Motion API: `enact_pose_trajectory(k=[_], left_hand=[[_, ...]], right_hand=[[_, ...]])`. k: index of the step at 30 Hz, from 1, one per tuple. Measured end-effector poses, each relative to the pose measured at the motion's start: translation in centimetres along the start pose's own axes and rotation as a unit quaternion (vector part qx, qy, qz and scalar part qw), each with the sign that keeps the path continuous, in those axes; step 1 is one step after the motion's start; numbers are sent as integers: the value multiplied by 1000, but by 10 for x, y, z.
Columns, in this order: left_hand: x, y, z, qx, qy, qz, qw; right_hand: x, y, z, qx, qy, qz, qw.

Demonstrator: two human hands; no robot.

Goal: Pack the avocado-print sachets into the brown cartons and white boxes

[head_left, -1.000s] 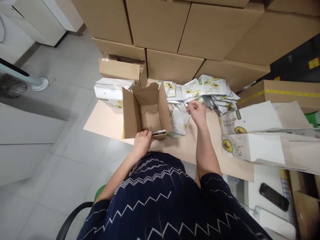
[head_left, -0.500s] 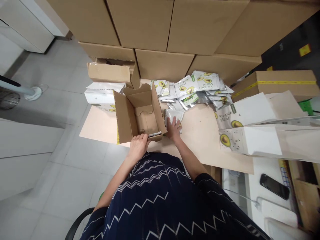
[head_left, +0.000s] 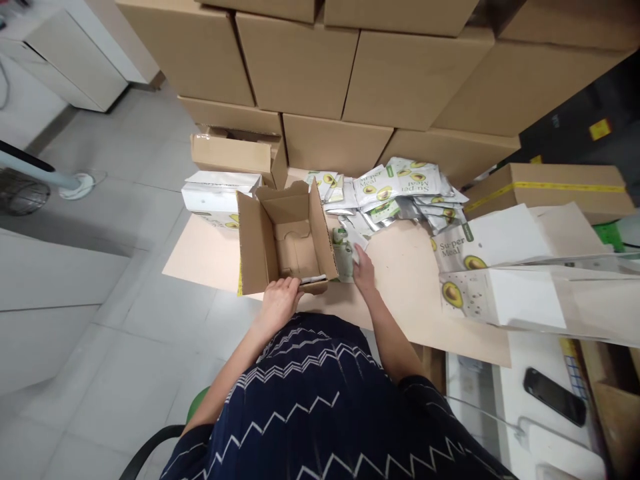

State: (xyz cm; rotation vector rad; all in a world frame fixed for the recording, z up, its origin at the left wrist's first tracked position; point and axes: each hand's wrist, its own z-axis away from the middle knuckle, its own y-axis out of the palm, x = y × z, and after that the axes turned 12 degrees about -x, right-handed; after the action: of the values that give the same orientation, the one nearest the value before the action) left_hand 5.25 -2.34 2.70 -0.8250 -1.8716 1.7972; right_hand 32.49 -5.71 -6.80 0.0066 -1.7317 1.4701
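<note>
An open cardboard box stands in front of me on the table, its flaps up. My left hand has its fingers closed over the near edge of this box. A thin white strip shows just inside that edge. Right of the box, my right hand pinches a white sachet, tilted up on its edge. Beneath it lies a pale green printed packet, partly hidden. Behind them is a heap of silver-white avocado-printed pouches.
Stacked cartons wall off the back. A white printed box stands left, near a smaller open carton. Unfolded printed boxes lie right on the table. A black phone rests lower right.
My right hand has gone from lying over the white sachet to pinching and tilting it up, uncovering the pale green packet. My left hand stays on the box edge. The view has shifted slightly.
</note>
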Motion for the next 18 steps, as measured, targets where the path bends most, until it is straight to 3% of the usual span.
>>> enact_pose_trajectory(k=[2, 3, 6, 8, 15, 18], left_hand=[[0, 1, 0, 3, -3, 3, 1000], [1, 1, 1, 3, -3, 7, 1000], [0, 1, 1, -1, -3, 13, 1000], [-1, 0, 0, 0, -1, 9, 1000], [-3, -6, -5, 15, 8, 12, 1000], [-3, -6, -5, 14, 11, 19, 1000]], right_hand=[[4, -11, -8, -42, 79, -158, 983], [7, -17, -11, -64, 118, -247, 960], [18, -41, -19, -92, 168, -484, 854], [26, -57, -21, -70, 158, -567, 805], [73, -111, -15, -42, 117, -635, 763], [109, -130, 3, -7, 73, -620, 781]])
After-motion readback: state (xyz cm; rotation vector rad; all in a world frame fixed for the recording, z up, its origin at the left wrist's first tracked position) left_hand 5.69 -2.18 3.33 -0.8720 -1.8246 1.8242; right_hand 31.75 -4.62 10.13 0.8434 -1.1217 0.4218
